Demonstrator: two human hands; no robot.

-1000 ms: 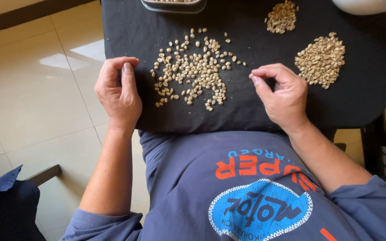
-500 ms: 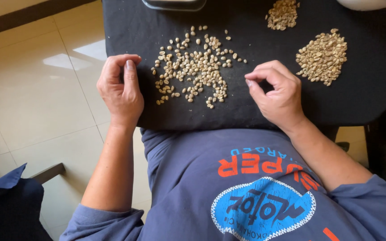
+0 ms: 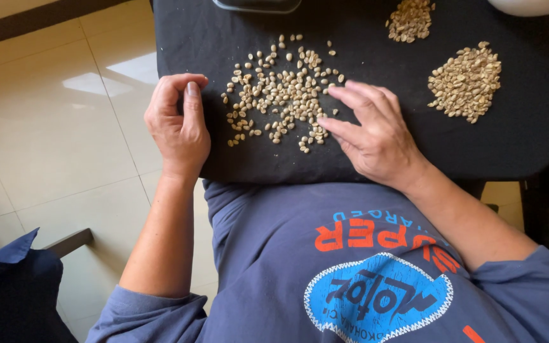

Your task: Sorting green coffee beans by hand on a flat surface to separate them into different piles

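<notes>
A loose spread of pale beans (image 3: 281, 92) lies on a black cloth-covered board (image 3: 376, 51) across my lap. My right hand (image 3: 370, 136) lies flat with fingers stretched out, fingertips touching the right edge of that spread. At the board's left edge rests my left hand (image 3: 178, 124), its fingers curled in and thumb up; whether it holds beans is hidden. Two sorted heaps sit to the right: a larger heap (image 3: 466, 82) and a smaller heap (image 3: 410, 19) farther back.
A dark tray edge (image 3: 258, 6) shows at the top of the board and a white rounded object (image 3: 528, 6) at the top right. Beige floor tiles (image 3: 52, 127) lie to the left. Blue fabric (image 3: 7, 286) is at the bottom left.
My right hand has opened from a pinch and slid left, its fingers now flat against the bean spread. The left hand has stayed curled at the board's edge.
</notes>
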